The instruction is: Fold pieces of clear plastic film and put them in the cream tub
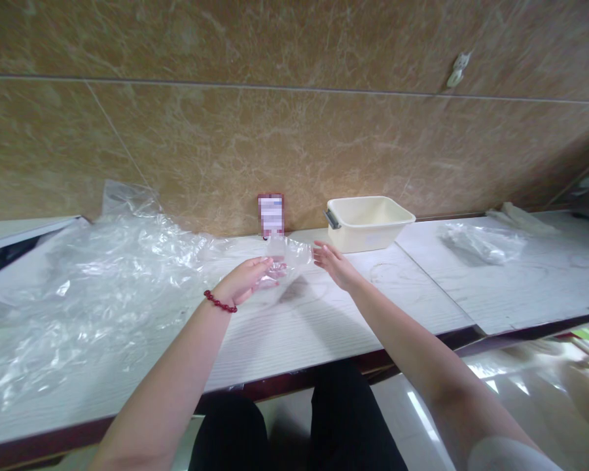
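Note:
Over the white tabletop, a small clear plastic bag (295, 255) stretches between my two hands. My left hand (245, 276), with a red bead bracelet at the wrist, is closed on the bag's left side, and some of its fingers show through the film. Beside the right end of the bag is my right hand (338, 267), its fingers stretched out and slightly apart; whether they touch the film is hard to tell. A large heap of clear plastic bags (122, 268) spreads over the table to the left of my left hand.
A cream plastic bin (368, 237) with a grey handle clip stands behind my right hand. Against the brown marbled wall (216, 150) leans a phone-like object (271, 214) with a blurred screen. Farther right lies a flat plastic packet (485, 243). The table's dark front edge (294, 384) runs before my knees.

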Demonstrator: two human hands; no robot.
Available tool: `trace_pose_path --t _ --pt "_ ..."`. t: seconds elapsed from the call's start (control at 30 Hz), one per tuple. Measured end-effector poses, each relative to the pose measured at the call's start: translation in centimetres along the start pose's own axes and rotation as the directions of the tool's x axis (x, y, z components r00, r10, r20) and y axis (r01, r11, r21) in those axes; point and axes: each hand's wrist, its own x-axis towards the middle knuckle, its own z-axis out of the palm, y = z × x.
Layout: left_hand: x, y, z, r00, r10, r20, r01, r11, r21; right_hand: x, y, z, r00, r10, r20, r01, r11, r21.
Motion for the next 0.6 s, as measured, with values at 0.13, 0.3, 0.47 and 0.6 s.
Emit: trace_pose_path --t 0.13,0.3,0.47,0.6 --pt "0.5 -0.1 -1.2 0.998 -0.032 0.048 0.043 0.963 -0.265 0.8 0.3 1.2 0.957 0.182 0.226 -0.233 0.946 0.224" --pt "2.4 -2.4 -2.7 0.993 -0.114 -0.006 0.104 0.924 -0.368 2.2 1.1 2.3 0.848 0.300 0.437 -0.461 0.824 0.328" --pt "3.8 -4.8 -3.9 0.982 -0.187 -0.011 0.166 0.896 -0.413 3.5 3.0 2.7 0.767 0.374 0.522 -0.576 0.761 0.300" --pt "4.6 -5.8 -4.6 0.977 -0.213 -0.033 0.188 0.916 -0.355 3.6 4.5 2.7 0.775 0.364 0.516 -0.564 0.767 0.306"
